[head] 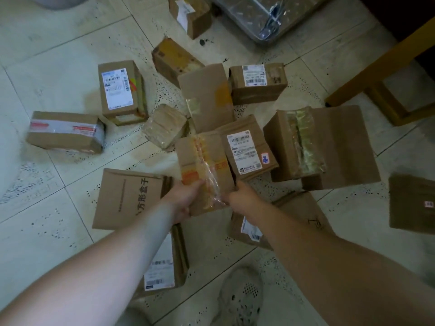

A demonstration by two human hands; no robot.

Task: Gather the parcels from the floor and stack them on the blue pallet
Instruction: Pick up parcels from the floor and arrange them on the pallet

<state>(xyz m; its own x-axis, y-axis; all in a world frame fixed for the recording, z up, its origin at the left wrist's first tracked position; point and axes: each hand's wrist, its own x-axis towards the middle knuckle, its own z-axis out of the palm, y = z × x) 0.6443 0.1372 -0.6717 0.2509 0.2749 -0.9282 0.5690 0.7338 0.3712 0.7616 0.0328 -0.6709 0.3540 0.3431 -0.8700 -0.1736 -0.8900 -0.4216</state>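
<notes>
Head view, looking straight down at a tiled floor (58,55) strewn with cardboard parcels. Both bare arms reach in from the bottom edge. The left hand (184,200) grips the near left corner of a taped brown parcel (202,165), fingers wrapped under its edge; the right hand (243,198) clamps the near right corner of the same box. That parcel carries orange printed tape and a crinkled strip of clear tape down its middle, and it sits in the centre of the pile, overlapping its neighbours.

Just to its right lies a labelled parcel (247,149) with a white shipping label and a small red sticker. Further right, a larger box (329,147) shows a glossy tape seam. On the left, a flat carton with printed Chinese characters (127,198) rests beside the left wrist. Further out, a parcel with red-and-clear tape (66,131) sits well apart at the left, and an upright box with a long white label (120,90) stands behind it. A pale perforated shoe (240,300) shows at the bottom edge. A wooden furniture leg (386,74) crosses the upper right corner. The blue pallet is not in view.
</notes>
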